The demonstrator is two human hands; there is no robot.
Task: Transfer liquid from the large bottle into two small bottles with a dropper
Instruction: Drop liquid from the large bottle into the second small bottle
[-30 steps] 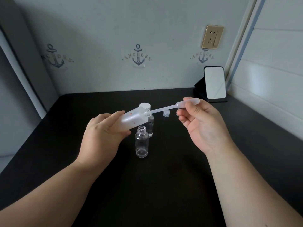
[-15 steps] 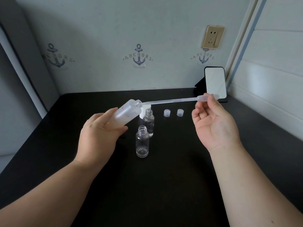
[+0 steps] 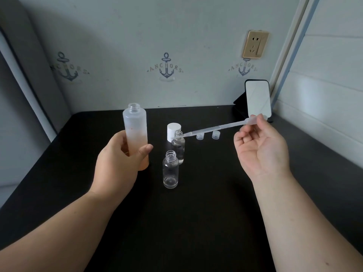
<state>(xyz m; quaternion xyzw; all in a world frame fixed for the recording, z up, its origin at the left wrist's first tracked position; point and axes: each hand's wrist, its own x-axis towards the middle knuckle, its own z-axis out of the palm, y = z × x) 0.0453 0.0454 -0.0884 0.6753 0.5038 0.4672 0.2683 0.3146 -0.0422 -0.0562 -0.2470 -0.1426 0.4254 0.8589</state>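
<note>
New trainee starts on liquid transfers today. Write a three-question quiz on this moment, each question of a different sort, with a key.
1. True or false: the large bottle lies on its side on the table.
2. The dropper tip is at the mouth of: A) the near small bottle; B) the far small bottle; C) the large bottle.
3. Fill in: the right hand pinches the dropper by its ____.

Key
1. False: the left hand holds it upright.
2. B.
3. Bulb.
</note>
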